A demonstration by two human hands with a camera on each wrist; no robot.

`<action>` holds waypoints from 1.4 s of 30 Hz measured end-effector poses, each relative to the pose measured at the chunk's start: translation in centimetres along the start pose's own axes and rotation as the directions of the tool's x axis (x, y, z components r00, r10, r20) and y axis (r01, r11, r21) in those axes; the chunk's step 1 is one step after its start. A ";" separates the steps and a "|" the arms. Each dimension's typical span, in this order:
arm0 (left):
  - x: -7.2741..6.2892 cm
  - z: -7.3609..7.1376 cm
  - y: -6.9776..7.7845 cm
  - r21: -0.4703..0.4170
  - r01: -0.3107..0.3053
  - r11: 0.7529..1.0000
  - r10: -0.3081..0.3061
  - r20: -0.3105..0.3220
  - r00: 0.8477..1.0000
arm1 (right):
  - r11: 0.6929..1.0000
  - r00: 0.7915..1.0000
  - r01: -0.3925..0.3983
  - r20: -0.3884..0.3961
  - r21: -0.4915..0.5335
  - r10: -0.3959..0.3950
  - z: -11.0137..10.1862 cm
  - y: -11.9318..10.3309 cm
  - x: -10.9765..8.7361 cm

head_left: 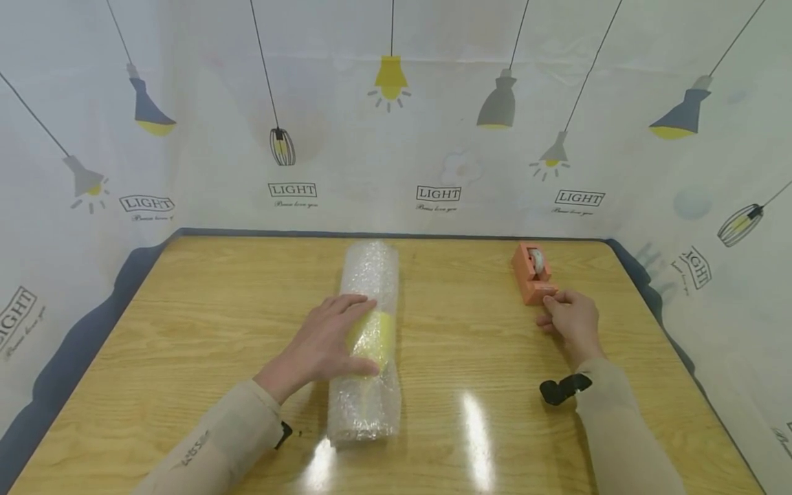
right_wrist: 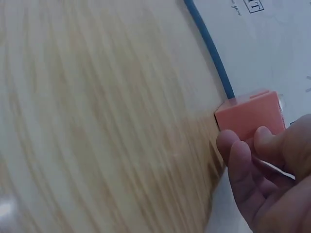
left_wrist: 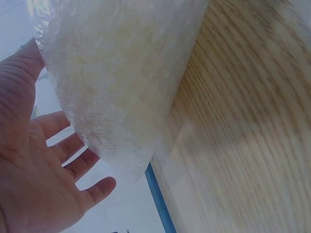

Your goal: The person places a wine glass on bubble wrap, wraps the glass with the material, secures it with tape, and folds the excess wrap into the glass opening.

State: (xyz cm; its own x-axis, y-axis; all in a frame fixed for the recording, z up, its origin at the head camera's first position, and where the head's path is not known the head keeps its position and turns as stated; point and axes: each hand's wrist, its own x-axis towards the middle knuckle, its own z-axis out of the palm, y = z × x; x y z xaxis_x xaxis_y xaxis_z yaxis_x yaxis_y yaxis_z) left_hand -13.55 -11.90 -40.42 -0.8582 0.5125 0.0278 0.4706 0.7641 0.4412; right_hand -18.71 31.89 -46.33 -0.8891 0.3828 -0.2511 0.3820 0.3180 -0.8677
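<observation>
Roll [head_left: 370, 275]: is lying lengthwise at the centre of the head view, bubble wrap covering it, a yellow patch showing through.
Left hand [head_left: 323, 338]: is resting on the roll's left side, thumb and fingers spreading wide.
Right hand [head_left: 575, 322]: is touching the dispenser's near end, its grip narrowing to close-set fingertips; whether they are pinching tape, I cannot tell.
Dispenser [head_left: 524, 273]: is standing right of centre, orange, holding tape [head_left: 537, 261].
Table [head_left: 458, 344]: is filling the lower frame, bearing both.

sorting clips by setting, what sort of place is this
Perhaps a small screened-off packing spot: a lamp-print backdrop behind a wooden table holding a bubble-wrapped roll and an orange tape dispenser.
</observation>
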 end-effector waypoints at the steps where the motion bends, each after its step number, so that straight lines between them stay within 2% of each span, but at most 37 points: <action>1: 0.0 0.0 0.0 0.000 0.000 1.000 0.000 0.000 1.000 | 0.999 1.000 0.011 -0.001 -0.034 -0.012 -0.1 0.0 0.1; 5: -0.1 0.2 -0.1 0.003 0.000 1.000 0.000 0.001 1.000 | 0.987 0.999 0.046 0.015 -0.151 -0.044 -0.5 0.1 0.1; 9: 0.0 0.4 -0.1 0.019 -0.015 1.000 0.015 0.000 1.000 | 0.975 0.996 0.086 0.052 -0.203 -0.077 -1.0 0.0 -0.1; 12: 0.0 0.4 -0.1 0.029 -0.025 0.999 0.025 0.001 1.000 | 0.972 0.993 0.104 0.075 -0.211 -0.090 -1.3 -0.1 -0.3; 20: -0.1 0.4 -0.1 0.029 -0.023 0.999 0.023 0.005 1.000 | 0.976 0.990 0.088 0.122 -0.201 -0.064 -1.7 0.2 -0.4; 35: 0.0 0.3 -0.2 0.024 -0.014 1.000 0.014 0.001 1.000 | 0.920 0.979 0.120 0.199 -0.372 -0.047 -2.5 -0.7 -1.7; 42: 0.0 0.2 -0.2 0.025 -0.016 1.000 0.016 -0.001 1.000 | 0.913 0.965 0.167 0.251 -0.371 -0.074 -2.6 -1.4 -2.4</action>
State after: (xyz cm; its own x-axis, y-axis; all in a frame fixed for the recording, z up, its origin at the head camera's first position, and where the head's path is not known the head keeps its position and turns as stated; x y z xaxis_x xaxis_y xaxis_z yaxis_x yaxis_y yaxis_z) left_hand -13.65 -12.00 -40.67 -0.8508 0.5243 0.0361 0.4893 0.7653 0.4181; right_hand -16.45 32.74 -43.40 -0.9496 0.1279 -0.2860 0.2945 0.6763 -0.6752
